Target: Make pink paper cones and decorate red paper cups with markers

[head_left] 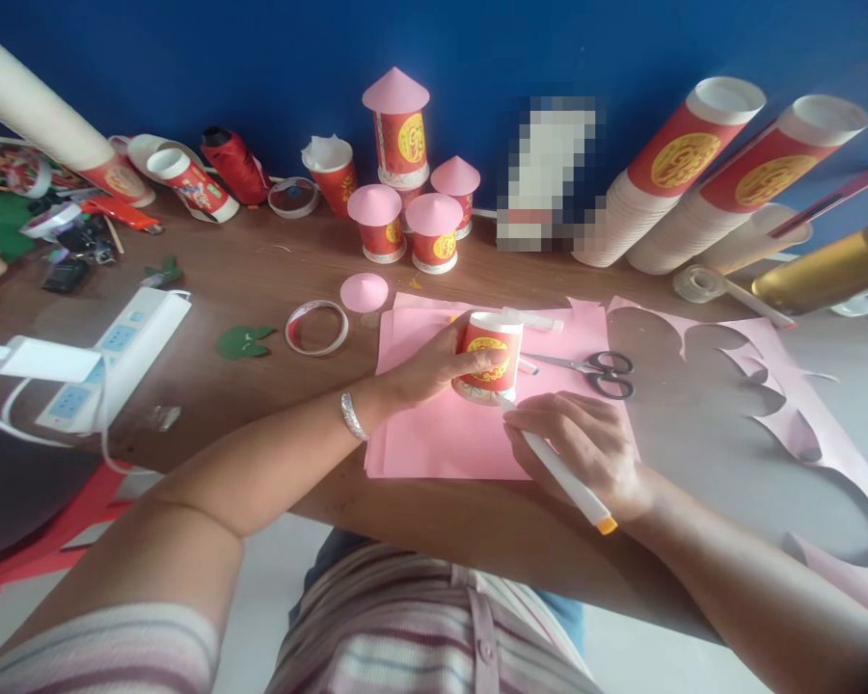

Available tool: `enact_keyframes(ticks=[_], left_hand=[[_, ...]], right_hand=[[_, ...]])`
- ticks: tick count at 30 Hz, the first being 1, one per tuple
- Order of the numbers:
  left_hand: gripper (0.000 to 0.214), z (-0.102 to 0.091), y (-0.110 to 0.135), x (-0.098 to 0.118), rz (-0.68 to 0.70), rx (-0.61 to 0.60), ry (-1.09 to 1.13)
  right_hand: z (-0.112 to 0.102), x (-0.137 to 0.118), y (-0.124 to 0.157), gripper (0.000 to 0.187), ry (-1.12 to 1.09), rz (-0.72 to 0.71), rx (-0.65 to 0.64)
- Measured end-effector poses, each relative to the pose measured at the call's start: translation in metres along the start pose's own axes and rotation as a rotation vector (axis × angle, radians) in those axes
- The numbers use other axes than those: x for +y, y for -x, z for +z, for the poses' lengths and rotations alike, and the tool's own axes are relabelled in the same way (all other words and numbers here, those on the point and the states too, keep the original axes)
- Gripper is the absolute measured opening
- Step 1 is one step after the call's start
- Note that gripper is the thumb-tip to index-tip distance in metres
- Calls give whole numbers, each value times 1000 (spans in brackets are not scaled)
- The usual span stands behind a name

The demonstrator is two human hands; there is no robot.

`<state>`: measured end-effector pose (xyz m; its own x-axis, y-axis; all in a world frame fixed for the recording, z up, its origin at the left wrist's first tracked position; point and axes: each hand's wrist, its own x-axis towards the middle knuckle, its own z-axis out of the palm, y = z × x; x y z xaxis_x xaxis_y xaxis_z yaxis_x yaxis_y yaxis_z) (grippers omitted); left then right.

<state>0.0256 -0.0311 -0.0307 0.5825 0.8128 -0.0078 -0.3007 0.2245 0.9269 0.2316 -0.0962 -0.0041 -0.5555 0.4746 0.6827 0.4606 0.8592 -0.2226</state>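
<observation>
My left hand (457, 364) is wrapped round a red paper cup (493, 337) with a yellow emblem, held above a stack of pink paper (434, 434). Dark line marks show on the cup's white lower band. In my right hand (585, 443) is a white marker (560, 472) with an orange end, its tip close to that band; I cannot tell whether it touches. Behind my right hand, scissors (600, 372) with black handles lie on the pink paper. A clear-looking tube (535, 319) rests behind the cup.
Several cups with pink cone tops (395, 92) stand at the back. Tall cup stacks (676, 159) lean at the right, beside cut pink scraps (802, 434). Tape rings (316, 328) and a power strip (116, 357) with white cables lie left.
</observation>
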Motion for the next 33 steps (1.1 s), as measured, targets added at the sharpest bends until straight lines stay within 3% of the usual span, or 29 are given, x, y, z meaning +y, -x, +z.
enact_keyframes(ticks=[33], left_hand=[[54, -3, -1, -5, -7, -12, 7]], right_hand=[[1, 1, 4, 16, 17, -10, -35]])
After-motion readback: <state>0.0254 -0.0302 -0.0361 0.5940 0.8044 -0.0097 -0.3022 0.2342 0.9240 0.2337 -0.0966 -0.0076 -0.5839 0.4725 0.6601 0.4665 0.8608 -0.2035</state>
